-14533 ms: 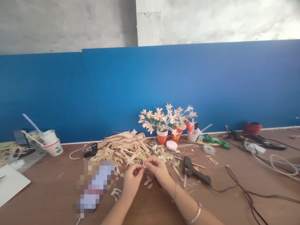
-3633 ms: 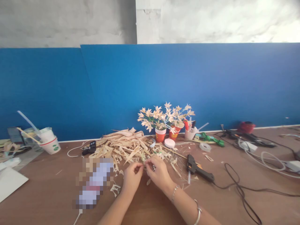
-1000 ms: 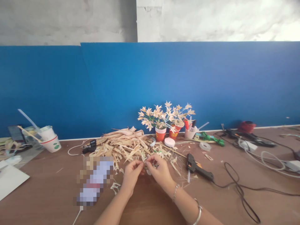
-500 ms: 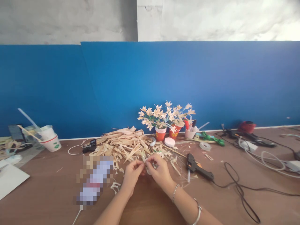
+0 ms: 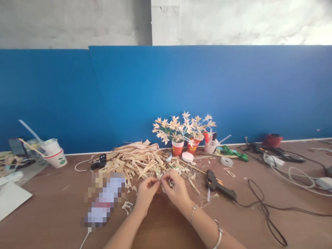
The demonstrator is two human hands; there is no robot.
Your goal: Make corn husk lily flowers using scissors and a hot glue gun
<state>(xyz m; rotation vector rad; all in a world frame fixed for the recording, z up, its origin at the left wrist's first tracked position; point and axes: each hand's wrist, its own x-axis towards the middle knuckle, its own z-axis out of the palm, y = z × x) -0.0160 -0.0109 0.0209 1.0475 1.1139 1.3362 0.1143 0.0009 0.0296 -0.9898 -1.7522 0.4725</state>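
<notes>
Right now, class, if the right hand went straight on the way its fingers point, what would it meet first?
The right hand would probably meet the left hand first, at its fingertips, which look almost touching, though depth is unclear.

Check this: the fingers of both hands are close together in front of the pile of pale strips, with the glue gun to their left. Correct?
The side is wrong: in the head view, the glue gun lies to the right of the left hand and right hand. The rest stands.
</notes>
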